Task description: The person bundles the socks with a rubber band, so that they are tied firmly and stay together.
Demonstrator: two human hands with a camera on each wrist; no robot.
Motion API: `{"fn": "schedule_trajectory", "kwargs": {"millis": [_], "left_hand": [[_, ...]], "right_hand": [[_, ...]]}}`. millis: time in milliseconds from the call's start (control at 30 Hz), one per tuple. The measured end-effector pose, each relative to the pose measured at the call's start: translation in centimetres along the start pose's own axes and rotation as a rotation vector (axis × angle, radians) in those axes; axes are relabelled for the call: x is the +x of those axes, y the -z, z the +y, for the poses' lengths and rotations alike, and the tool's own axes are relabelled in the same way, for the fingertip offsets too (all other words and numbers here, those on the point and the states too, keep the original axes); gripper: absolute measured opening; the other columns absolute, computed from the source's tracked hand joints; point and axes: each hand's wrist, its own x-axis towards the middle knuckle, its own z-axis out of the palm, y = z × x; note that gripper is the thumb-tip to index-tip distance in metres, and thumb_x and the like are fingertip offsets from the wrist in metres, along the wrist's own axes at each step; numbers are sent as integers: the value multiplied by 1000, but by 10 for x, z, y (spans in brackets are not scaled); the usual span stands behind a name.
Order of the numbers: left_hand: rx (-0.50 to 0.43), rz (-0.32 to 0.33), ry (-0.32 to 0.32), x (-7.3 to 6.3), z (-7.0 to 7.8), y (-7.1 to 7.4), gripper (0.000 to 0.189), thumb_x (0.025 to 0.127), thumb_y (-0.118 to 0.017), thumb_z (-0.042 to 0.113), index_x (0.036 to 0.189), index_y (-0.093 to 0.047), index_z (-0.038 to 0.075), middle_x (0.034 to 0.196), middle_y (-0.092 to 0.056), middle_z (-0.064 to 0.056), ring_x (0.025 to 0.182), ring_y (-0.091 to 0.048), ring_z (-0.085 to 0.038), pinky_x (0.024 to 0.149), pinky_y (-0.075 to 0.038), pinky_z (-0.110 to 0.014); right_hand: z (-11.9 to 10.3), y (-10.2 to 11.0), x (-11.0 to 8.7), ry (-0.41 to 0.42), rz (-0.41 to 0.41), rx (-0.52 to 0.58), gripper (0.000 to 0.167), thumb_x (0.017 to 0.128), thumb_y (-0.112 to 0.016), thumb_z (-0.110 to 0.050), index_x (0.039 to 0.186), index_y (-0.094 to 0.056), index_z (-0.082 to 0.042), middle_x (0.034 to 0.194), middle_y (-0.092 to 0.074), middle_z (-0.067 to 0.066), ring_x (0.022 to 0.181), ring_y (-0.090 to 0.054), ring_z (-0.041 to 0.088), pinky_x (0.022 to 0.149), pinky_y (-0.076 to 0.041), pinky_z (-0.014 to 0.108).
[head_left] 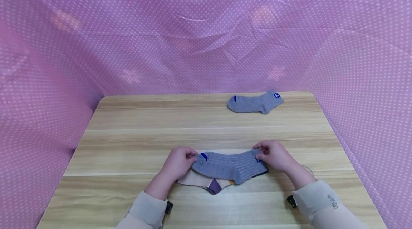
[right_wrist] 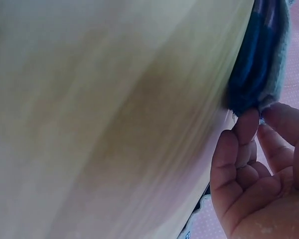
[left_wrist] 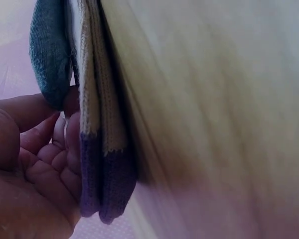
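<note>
- Thumb and finger of the left hand pinch the toe end of a gray sock, its blue toe stripe just beside the fingertips.
- At the opposite end, thumb and finger of the right hand pinch the cuff, partly covering its blue label.
- Stretched between both hands, the gray sock lies over a beige sock with a purple heel, near the table's front edge; in the left wrist view the beige fabric shows two layers with purple toes.
- A second gray sock lies flat near the far edge of the wooden table, well apart from the hands, before a pink dotted cloth.
- An uneven pull could skew the upper sock across the beige one; fingertips catching the lower fabric could drag both layers out of line, and a loose pinch could let the toe slip and crease.
- Most of the beige sock is hidden beneath the gray. Whether the right pinch also takes in the dark cuff below cannot be told. Both wrist views are dim and crop the socks; sleeves run out of frame.
</note>
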Motion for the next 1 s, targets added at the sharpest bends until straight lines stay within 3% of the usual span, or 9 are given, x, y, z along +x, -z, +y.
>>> {"fn": "schedule_trajectory", "kwargs": {"millis": [133,267,333,400,467,600,733,900,1000], "left_hand": [[84,-11,-17,1,0,-1,13,92,-80,4,104,-81,7,91,-77,0,87,-71,-17,82,-60,-41],[211,7,-15,-5,11,-1,25,91,-83,10,116,-78,6,109,-77,-7,104,-72,-27,92,-58,-47],[268,32,-63,-11,20,-4,34,91,-83,13,123,-75,5,122,-74,-10,117,-68,-31,101,-55,-49],[333,32,-161,-18,31,-10,43,92,-83,19,130,-71,5,136,-68,-14,128,-62,-35,108,-50,-52],[401,-19,-284,-26,43,-19,52,93,-81,27,138,-67,6,148,-60,-14,137,-56,-35,114,-46,-54],[557,-243,-439,-45,58,-40,81,95,-75,51,158,-48,8,169,-36,-13,154,-35,-35,120,-36,-60],[695,-373,-464,-57,57,-55,101,91,-71,68,166,-35,9,175,-21,-11,160,-21,-35,122,-33,-60],[787,-414,-480,-60,50,-60,108,89,-68,74,167,-31,11,177,-15,-9,162,-15,-32,124,-31,-56],[779,-433,-493,-60,45,-60,108,89,-65,77,168,-29,12,178,-11,-8,162,-11,-31,126,-28,-55]], "right_hand": [[-2,0,-1,-20,0,-29,27,90,-80,0,117,-74,2,82,-65,1,75,-60,15,67,-53,31],[-10,2,-6,-33,30,-163,35,92,-81,-9,125,-71,0,93,-70,4,83,-66,18,74,-58,40],[-17,4,-12,-2,68,-254,37,93,-81,-14,127,-71,-2,102,-72,7,90,-69,22,78,-60,45],[-24,4,-20,90,105,-348,36,93,-82,-17,124,-72,-3,108,-72,10,96,-70,27,83,-60,50],[-28,1,-27,214,136,-439,37,92,-84,-20,122,-73,-2,115,-72,14,103,-70,33,89,-59,54],[-29,-11,-42,391,124,-577,57,90,-86,-33,132,-70,1,138,-65,22,123,-64,41,103,-54,57],[-23,-24,-52,376,15,-626,80,94,-78,-50,150,-55,3,161,-44,25,144,-47,48,113,-45,60],[-11,-31,-63,328,-97,-685,91,99,-65,-61,158,-43,4,170,-27,25,152,-32,50,115,-41,63],[-4,-34,-69,329,-115,-708,97,100,-59,-67,161,-36,4,173,-20,24,153,-30,50,114,-41,65]]}}
